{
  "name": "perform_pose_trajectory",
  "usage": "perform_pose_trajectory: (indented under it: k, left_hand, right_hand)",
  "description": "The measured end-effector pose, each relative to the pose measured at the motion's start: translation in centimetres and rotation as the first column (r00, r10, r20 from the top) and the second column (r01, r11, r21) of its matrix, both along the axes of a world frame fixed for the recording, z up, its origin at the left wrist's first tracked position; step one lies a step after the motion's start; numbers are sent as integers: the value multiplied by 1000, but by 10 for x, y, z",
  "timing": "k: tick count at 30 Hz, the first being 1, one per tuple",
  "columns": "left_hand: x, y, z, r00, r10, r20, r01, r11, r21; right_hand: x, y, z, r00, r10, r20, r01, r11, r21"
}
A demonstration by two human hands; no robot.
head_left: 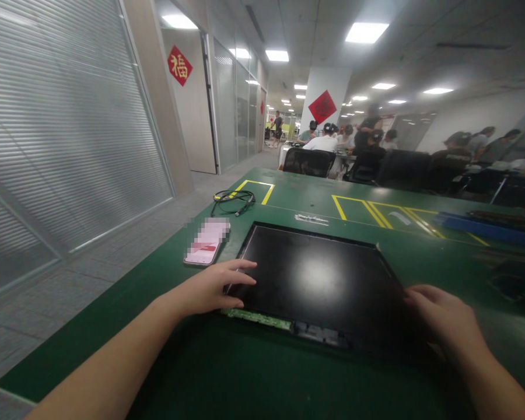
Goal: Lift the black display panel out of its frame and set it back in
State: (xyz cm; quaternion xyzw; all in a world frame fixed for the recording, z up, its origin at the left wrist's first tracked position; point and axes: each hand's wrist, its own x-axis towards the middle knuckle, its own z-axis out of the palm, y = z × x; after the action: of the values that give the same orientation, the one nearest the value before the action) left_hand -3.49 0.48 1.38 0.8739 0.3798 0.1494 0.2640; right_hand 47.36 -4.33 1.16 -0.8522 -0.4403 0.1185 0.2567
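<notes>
A black flat screen panel [319, 277] lies face up on the green table [227, 373], with a green circuit strip [256, 318] showing along its near edge. My left hand [214, 286] rests on the panel's near left corner, fingers spread over the edge and thumb beside the strip. On the near right edge sits my right hand [441, 318], its fingers curled over the side of the panel.
A phone [206, 242] lies left of the panel. A coiled black cable [231, 201] lies behind it near yellow floor-style markings. A blue tray [485, 227] is at the far right. Several people sit at desks in the background.
</notes>
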Motion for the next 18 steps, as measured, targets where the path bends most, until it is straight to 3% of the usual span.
perform_pose_trajectory:
  k: [5, 13, 18]
  left_hand:
    - [0, 0, 0, 1000, -27, 9, 27, 1000, 16]
    - [0, -1, 1, 999, -31, 33, 31, 999, 22]
    - [1, -1, 1, 998, -30, 50, 28, 999, 25]
  right_hand:
    - [5, 1, -4, 999, 33, 25, -34, 998, 59]
    - [7, 1, -8, 998, 12, -69, -8, 999, 49]
    - [8, 1, -10, 999, 12, -31, -10, 998, 64]
